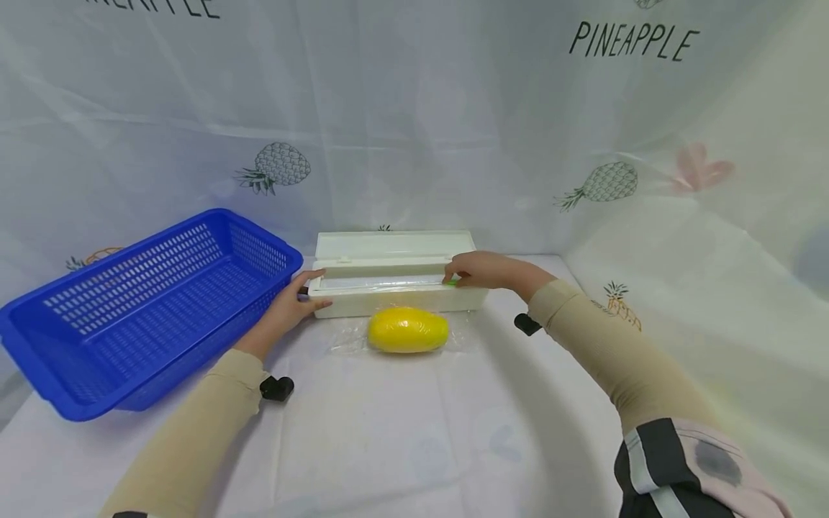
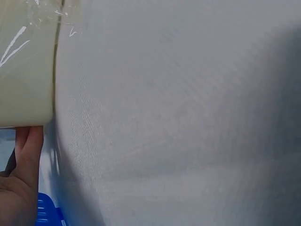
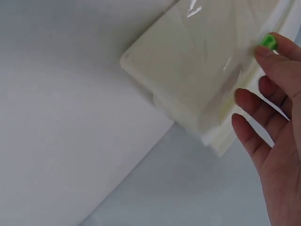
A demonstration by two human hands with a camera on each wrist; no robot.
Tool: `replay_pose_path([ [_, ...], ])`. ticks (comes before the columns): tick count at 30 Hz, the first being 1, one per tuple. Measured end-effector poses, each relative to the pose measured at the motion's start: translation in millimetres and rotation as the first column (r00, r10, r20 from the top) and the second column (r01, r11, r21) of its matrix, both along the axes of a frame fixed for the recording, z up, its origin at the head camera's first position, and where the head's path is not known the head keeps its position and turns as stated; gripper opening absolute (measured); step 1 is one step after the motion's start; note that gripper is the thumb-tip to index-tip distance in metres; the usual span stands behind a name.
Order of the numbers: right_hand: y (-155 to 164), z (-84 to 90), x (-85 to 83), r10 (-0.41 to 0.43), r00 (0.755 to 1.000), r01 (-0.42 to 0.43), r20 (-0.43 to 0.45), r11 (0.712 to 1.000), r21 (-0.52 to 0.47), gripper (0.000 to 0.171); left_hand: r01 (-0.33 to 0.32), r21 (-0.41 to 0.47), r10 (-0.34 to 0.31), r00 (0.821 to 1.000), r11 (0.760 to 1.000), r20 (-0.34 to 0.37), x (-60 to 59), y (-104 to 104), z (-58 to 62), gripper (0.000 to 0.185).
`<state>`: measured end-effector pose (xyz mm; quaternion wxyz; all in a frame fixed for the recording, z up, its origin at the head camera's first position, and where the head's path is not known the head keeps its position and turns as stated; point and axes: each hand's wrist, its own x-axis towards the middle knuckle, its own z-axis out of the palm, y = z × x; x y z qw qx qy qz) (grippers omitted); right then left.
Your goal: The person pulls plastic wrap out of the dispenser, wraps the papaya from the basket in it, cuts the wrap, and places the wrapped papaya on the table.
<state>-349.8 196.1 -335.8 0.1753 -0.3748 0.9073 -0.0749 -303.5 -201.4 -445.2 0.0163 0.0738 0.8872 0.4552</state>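
A cream cling film dispenser (image 1: 401, 301) stands at the back of the table with its lid (image 1: 395, 244) raised. My left hand (image 1: 285, 311) grips its left end, thumb low at the front and fingers higher up. At the dispenser's right end, my right hand (image 1: 486, 271) pinches a small green slide cutter (image 3: 269, 42) between thumb and forefinger; the other fingers are spread apart in the right wrist view. Clear cling film (image 1: 350, 337) hangs over the dispenser's front and lies under a smooth yellow oval thing (image 1: 408, 330), like a melon or mango.
A blue plastic basket (image 1: 139, 403) with slotted sides stands at the left, close beside my left hand. Behind the dispenser rises a pale curtain (image 1: 414, 173) with pineapple prints. A white cloth (image 1: 401, 432) covers the table.
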Motion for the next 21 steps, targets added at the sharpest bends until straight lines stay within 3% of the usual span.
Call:
replay_pose_path([
  [7,33.9,-1.4,3.7,-0.03,0.998,0.03,-0.052,1.0,0.004,0.02,-0.009,-0.004,0.009,1.0,1.0,-0.01,-1.8,-1.1,-3.5,0.073],
  [15,51.5,-10.5,8.6,-0.132,0.99,0.137,0.055,0.984,-0.115,0.023,0.002,-0.001,-0.002,1.0,1.0,-0.016,-1.4,-4.8,-2.2,0.073],
  [18,48.3,-10.5,13.4,-0.135,0.99,0.131,-0.032,0.985,-0.11,0.019,0.005,-0.009,-0.005,1.0,1.0,-0.014,-0.7,-4.1,-1.3,0.074],
  [21,35.8,-9.8,19.2,-0.165,0.971,0.151,-0.173,0.984,-0.091,0.022,0.011,-0.012,-0.012,1.0,1.0,-0.005,0.6,-2.4,0.3,0.075],
])
